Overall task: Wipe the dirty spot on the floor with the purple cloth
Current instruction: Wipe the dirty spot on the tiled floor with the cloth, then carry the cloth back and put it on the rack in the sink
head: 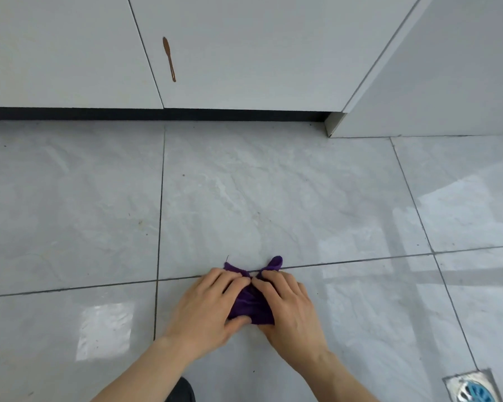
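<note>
The purple cloth lies bunched on the grey tiled floor, across a grout line near the bottom middle. My left hand presses on its left side with the fingers curled over the fabric. My right hand holds its right side, fingertips meeting the left hand's at the cloth's top. Two corners of the cloth stick out beyond my fingers. Small brownish specks mark the tile to the left. The floor under the cloth is hidden.
White cabinet doors with a dark toe-kick run along the back. A brown streak marks one door. A white panel stands at the right. A metal floor drain sits at the bottom right corner.
</note>
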Motion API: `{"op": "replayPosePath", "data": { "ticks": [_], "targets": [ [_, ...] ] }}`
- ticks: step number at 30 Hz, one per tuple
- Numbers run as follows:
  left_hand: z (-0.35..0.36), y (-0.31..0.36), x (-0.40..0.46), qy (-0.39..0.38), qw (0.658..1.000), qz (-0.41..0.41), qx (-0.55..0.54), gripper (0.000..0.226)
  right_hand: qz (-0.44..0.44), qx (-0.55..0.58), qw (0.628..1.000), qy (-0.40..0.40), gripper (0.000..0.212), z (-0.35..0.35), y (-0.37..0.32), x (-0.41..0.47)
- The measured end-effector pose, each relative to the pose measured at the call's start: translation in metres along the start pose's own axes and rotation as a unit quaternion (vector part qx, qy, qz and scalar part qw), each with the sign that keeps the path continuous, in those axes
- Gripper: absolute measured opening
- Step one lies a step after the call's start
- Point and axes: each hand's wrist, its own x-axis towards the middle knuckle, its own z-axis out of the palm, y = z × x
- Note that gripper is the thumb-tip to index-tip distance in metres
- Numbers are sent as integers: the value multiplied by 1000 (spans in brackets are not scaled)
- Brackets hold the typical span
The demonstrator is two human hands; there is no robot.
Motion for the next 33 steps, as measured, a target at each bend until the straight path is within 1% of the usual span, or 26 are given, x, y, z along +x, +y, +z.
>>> {"op": "replayPosePath", "data": {
  "ticks": [3,5,7,8,10,12,14,15,18,21,25,28,33],
  "targets": [
    [2,12,-1,3,999,-9,31,62,9,-11,1000,-15,53,1,-5,-2],
    [1,18,-3,-12,998,-36,40,63,13,-38,999,-30,45,2,-11,-2],
    [0,24,-4,-38,996,-69,38,64,17,-59,997,-45,44,1,-16,-4],
    [-1,26,-5,-50,995,-86,20,62,18,-67,996,-60,46,-1,-17,-5],
    [-5,31,-5,-75,990,-115,-29,48,31,-68,994,-81,51,-3,-18,-8],
    [-11,33,-4,-111,981,-132,-83,39,44,-51,992,-108,49,-10,-19,-10],
    [-21,37,-1,-151,970,-145,-121,38,60,-31,991,-118,34,-20,-20,-13],
    [-29,40,1,-173,965,-149,-131,38,67,-26,988,-137,28,-27,-22,-14],
    [-61,50,5,-207,956,-155,-136,43,86,-3,985,-150,27,-61,-34,-18],
    [-111,68,-1,-216,957,-148,-126,45,106,28,983,-149,28,-111,-56,-23],
    [-204,103,-13,-204,960,-147,-120,45,102,31,986,-125,26,-198,-96,-26],
    [-291,140,-22,-189,965,-140,-116,45,102,32,988,-114,29,-282,-131,-29],
    [-453,207,-37,-154,975,-129,-100,43,93,17,991,-98,32,-448,-198,-30]
  ]
}}
